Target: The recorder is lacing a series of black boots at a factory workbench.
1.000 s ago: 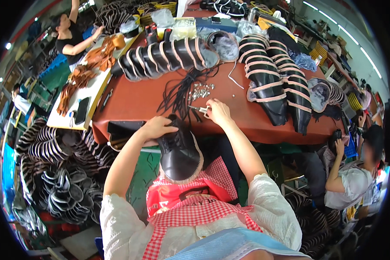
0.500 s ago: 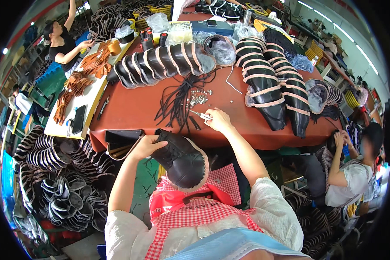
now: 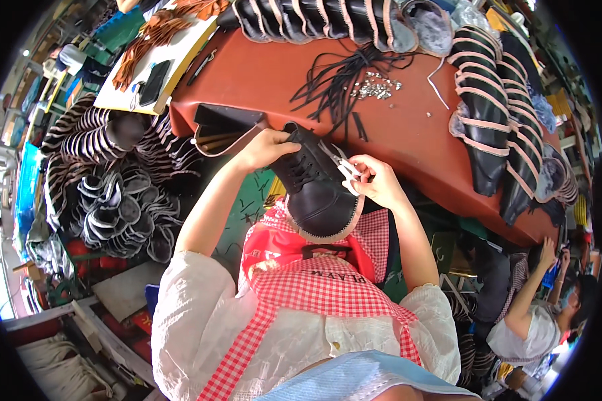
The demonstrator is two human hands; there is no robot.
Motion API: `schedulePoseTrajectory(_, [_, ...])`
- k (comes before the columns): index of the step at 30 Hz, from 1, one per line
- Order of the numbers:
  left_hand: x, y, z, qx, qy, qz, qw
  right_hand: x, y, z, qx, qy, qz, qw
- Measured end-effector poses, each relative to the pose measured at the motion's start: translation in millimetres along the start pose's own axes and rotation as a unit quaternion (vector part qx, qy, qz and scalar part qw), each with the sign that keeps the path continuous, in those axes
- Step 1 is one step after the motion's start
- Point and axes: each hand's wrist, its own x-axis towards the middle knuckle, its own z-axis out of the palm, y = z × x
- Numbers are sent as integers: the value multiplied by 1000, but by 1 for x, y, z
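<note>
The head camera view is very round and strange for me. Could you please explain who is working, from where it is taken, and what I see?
No machine arms here: a person works with two bare hands. The camera sits on their head, looking down; its fisheye lens bends straight edges. The left hand grips a black shoe piece near its top end. The right hand holds white-handled scissors, blades beside the shoe piece; whether they touch, I cannot tell. On the red-brown table lie black strips, small silvery pieces and rows of nested black pieces with pale edges.
</note>
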Motion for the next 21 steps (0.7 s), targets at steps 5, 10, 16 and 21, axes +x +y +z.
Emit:
schedulePoseTrajectory(5, [-6,0,2,-36,4,-12,999,9,-5,12,-18,-19,59,998])
schedulePoseTrajectory(10, [-4,-14,0,-38,11,-6,999,17,-8,18,19,-44,45,998])
schedulePoseTrajectory(16, [-2,-15,-3,3,1,-4,1000,25,0,23,52,-59,23,997])
schedulePoseTrajectory(21, [-7,-6,0,-43,5,1,999,27,-5,23,112,-92,61,988])
